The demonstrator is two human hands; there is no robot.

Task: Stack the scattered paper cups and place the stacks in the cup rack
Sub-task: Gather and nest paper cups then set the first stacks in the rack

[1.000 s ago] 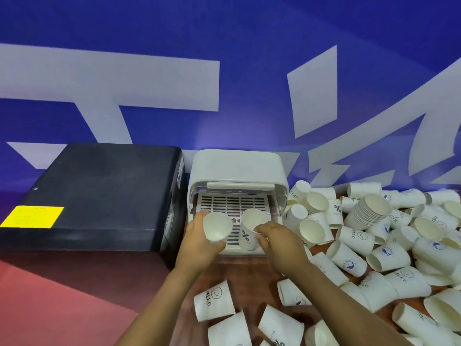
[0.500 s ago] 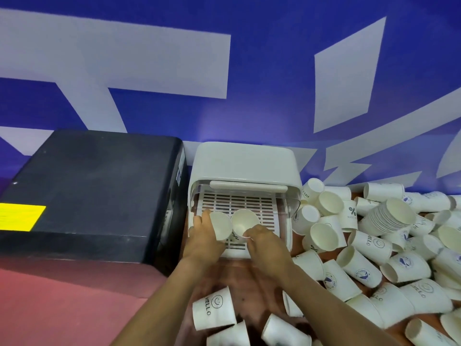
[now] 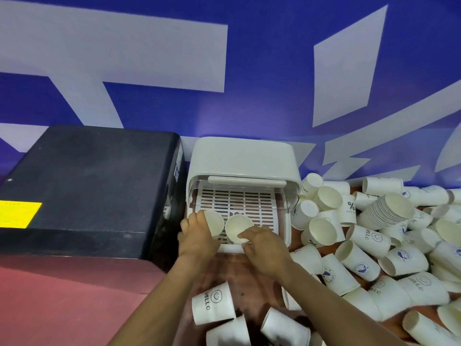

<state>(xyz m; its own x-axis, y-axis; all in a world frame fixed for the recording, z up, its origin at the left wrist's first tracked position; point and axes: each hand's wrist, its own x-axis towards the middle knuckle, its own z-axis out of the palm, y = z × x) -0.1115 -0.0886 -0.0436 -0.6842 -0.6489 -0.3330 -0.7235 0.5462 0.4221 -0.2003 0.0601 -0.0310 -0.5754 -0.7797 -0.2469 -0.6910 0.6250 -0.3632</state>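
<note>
Two paper cups are sitting at the front of the cup rack point(image 3: 243, 158), one in each hand. The left hand point(image 3: 197, 237) is gripping the left cup point(image 3: 214, 223) by its side, fingers curled round it, mouth tipped toward the camera. The right hand point(image 3: 264, 245) is pinching the right cup point(image 3: 238, 229) at its near rim; both cups are resting on or just over the slotted tray point(image 3: 239, 203), which one I cannot tell. Judging by this, the task is barely starting: apart from these two cups, nothing is showing on the tray. Most of the work is lying at three o'clock, where loose cups point(image 3: 359, 255) are crowding the desk point(image 3: 249, 273) in a heap. One nested stack point(image 3: 389, 212) is lying on its side in that heap at two o'clock, not yet racked. More singles, including a HELLO cup point(image 3: 213, 305), are lying at six o'clock near the wrists. A black box point(image 3: 92, 181) is standing at nine o'clock, just beside the rack
</note>
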